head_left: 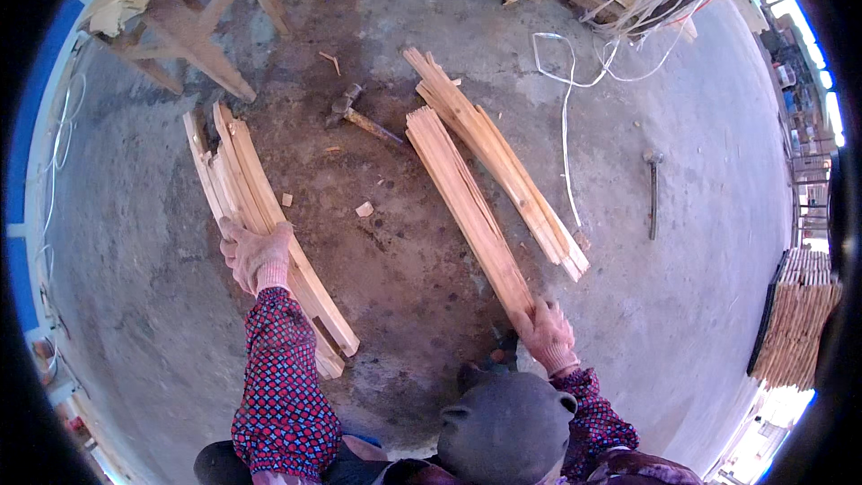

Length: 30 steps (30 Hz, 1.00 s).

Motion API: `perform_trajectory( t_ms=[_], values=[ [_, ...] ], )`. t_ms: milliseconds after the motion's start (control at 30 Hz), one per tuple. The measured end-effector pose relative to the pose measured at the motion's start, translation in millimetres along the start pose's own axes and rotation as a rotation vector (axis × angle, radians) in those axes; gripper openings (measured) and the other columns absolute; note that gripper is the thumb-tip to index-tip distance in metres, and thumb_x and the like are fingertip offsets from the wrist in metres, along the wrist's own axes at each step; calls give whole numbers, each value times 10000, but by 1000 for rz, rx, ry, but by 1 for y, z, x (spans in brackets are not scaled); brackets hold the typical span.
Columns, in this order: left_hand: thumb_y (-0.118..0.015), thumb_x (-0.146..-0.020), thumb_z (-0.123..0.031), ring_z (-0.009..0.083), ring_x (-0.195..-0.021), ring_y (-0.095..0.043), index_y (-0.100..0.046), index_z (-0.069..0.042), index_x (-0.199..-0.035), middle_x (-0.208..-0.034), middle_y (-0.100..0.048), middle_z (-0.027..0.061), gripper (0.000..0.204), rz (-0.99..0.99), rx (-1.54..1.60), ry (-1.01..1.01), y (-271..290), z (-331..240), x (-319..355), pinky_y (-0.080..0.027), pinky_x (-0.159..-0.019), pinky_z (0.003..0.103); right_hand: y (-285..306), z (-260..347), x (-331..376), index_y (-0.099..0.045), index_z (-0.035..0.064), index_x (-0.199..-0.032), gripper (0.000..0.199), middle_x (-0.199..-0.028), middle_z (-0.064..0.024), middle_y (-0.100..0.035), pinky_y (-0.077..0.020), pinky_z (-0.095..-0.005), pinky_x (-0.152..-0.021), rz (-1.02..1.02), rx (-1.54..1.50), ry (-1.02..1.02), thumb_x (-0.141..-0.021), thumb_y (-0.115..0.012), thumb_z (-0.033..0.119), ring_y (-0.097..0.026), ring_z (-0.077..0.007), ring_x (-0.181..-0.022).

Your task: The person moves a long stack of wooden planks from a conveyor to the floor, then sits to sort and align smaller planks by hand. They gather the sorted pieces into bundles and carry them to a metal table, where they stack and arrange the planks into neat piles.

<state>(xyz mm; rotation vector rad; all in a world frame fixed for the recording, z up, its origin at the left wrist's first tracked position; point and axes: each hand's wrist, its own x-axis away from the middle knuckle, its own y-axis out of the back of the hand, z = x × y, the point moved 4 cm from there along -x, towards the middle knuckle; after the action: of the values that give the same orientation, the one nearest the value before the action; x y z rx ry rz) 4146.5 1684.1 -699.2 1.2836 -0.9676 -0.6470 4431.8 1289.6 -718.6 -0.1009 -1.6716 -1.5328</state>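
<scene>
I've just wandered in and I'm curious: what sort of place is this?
Probably a woodworking shop, judging by the wooden strips, the hammer on the floor, and the stack of what looks like wood at far right.

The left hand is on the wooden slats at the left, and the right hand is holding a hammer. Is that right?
Not quite: the head view shows the right hand holding another bundle of slats. One hammer and a second hammer lie on the floor. The left hand is on the left wooden slats, as you said.
</scene>
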Motion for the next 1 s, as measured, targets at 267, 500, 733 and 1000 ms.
perform_trajectory(
  t_ms=[267, 500, 733, 1000],
  values=[
    [-818, -705, -447, 363, -1316, -464, -151, -165, -1576, -1449, -395, 197, 1133, 29, 35, -9, 10, -2, 12, -467, -1040, 489, -2, 65, -31, -452, 83, -1421, 687, -1223, -186, -615, -507, -489, -926, -293, -187, 320, -860, -694, 398, -605, -402, -1100],
    [-834, -697, -437, 377, -1318, -457, -157, -151, -1574, -1443, -408, 198, 1144, 59, 81, -22, 20, 4, 13, -456, -1049, 487, 0, 87, -18, -495, 98, -1390, 736, -1170, -182, -638, -515, -459, -929, -127, -282, 289, -771, -794, 361, -618, -373, -1116],
    [-838, -674, -399, 368, -1347, -428, -174, -157, -1577, -1467, -384, 202, 1146, 87, 66, -79, 13, 7, 12, -439, -1067, 475, 79, 48, -39, -535, 80, -1382, 663, -1141, -197, -659, -498, -435, -954, -544, -419, 382, -797, -751, 303, -619, -360, -1129],
    [-831, -674, -394, 367, -1349, -426, -163, -163, -1581, -1468, -384, 193, 1150, 106, 97, -83, 16, 10, 10, -436, -1075, 466, 96, 50, -75, -564, 98, -1359, 642, -1351, -192, -525, -431, -456, -1051, -442, -70, 332, -773, -725, 308, -505, -404, -1244]
  ],
)
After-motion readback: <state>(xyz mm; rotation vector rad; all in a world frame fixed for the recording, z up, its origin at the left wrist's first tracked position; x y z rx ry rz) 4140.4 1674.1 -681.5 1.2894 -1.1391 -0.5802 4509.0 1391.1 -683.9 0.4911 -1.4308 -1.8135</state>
